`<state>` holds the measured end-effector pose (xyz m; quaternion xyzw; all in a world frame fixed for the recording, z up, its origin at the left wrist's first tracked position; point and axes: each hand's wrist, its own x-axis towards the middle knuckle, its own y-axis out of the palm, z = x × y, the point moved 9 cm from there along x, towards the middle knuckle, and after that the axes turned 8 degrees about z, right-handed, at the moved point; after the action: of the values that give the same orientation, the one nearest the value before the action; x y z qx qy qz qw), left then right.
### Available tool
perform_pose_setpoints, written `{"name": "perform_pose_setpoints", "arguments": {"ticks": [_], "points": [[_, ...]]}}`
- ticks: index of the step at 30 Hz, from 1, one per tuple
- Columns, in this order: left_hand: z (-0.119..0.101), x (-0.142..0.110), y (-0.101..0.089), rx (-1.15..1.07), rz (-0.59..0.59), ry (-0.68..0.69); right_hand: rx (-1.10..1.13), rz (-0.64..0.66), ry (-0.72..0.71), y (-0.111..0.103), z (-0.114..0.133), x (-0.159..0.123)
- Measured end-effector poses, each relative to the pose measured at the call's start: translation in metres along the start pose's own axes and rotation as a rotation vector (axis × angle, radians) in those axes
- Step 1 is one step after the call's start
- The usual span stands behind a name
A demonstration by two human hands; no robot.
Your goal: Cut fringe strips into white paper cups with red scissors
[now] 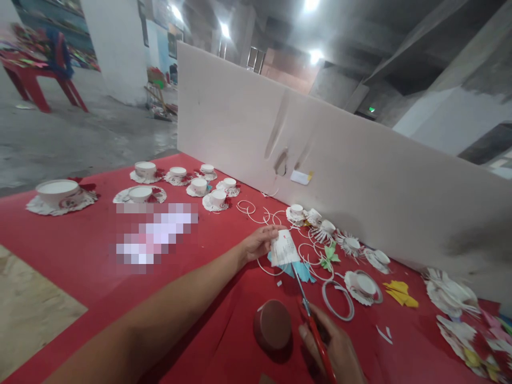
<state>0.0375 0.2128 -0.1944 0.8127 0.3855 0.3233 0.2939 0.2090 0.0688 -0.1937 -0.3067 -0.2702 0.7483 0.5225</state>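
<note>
Pinched in my left hand (262, 241) is a white paper cup (285, 247) with small print on its side and an edge that looks cut. My right hand (334, 341) grips a pair of scissors (306, 301) with red handles. Their metal blades point away from me and meet the cup's lower edge, or lie just beside it. Whether the blades are closed I cannot tell. Behind and below the cup lies light blue paper (304, 271). A round brown object (273, 325) stands between my forearms.
The red table (192, 304) carries several cut paper cups with fringed, spread sides (218, 200), at left and right. Loose white rings (338, 300) and green (329, 257) and yellow paper (401, 293) lie right of centre. A white board (320, 138) rises along the far edge.
</note>
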Motion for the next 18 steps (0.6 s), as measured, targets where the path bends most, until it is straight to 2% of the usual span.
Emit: {"name": "perform_pose_setpoints", "arguments": {"ticks": [7,18], "points": [[0.009,0.0,0.004,0.008,0.021,-0.034,-0.058,0.052,0.024,0.003,-0.002,0.001],[0.012,-0.002,0.009,0.038,0.038,-0.046,-0.041,-0.006,0.001,-0.001,0.003,-0.001]]}}
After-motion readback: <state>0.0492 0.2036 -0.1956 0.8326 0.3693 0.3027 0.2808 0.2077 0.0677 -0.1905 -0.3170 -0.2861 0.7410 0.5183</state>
